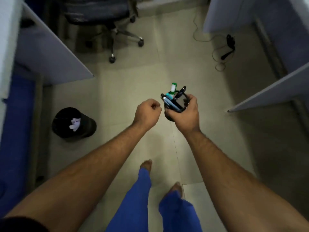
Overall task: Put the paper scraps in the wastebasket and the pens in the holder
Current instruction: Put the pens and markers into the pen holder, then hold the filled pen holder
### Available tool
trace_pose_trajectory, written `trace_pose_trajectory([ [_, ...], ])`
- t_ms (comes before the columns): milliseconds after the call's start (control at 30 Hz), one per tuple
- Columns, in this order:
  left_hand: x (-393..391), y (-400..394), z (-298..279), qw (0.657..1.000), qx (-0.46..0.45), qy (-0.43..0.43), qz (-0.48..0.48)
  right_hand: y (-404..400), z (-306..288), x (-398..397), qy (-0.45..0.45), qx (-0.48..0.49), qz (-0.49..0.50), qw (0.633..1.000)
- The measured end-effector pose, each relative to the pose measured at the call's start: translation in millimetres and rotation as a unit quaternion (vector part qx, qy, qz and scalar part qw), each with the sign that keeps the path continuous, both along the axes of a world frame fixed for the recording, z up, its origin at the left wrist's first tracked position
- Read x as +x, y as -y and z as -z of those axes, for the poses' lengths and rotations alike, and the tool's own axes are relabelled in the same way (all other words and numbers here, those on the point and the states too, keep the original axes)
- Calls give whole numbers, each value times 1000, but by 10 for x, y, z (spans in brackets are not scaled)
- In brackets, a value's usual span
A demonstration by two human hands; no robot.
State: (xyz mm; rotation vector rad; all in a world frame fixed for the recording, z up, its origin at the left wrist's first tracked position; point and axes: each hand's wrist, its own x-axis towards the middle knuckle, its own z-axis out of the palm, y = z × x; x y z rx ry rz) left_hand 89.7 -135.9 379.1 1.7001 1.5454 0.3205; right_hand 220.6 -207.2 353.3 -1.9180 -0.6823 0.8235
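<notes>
My right hand [184,114] grips a black pen holder [179,102] held out over the floor. Several pens [172,102] and a green-capped marker [173,88] stick out of its top. Just left of the holder, my left hand [147,112] is curled into a fist with nothing visible in it. A black wastebasket [83,129] stands on the floor at the left, with white paper scraps [75,123] inside it.
Grey desk partitions [50,52] jut in from the left and from the right [270,91]. A wheeled office chair [107,22] stands ahead. A cable and plug [229,46] lie on the tiled floor at the far right. My bare feet show below.
</notes>
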Motion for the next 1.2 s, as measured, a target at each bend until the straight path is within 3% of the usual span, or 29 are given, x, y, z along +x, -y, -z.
trace_pose_trajectory([
  [200,-936,206,-1190,996,67,-46,-30,21,-1184,-650,-30,15,-84,996],
  [467,-2459,352,-1798,985,112,-31,-126,-107,-1929,-2059,-19,43,-213,976],
  [600,-3375,294,-1834,973,146,-58,-168,-332,-2128,-2938,-15,66,-264,962],
  [733,-4292,220,-1814,957,186,-134,-177,-628,-2240,-3879,-20,66,-335,940],
  [833,-4938,191,-1638,936,185,-183,-237,-858,-2253,-4508,-36,74,-383,920],
  [1033,-6245,210,-1100,891,107,-255,-360,-1216,-2065,-5747,-53,40,-471,879],
  [1200,-6805,346,-675,849,49,-328,-413,-1323,-1919,-6407,-24,14,-529,848],
])
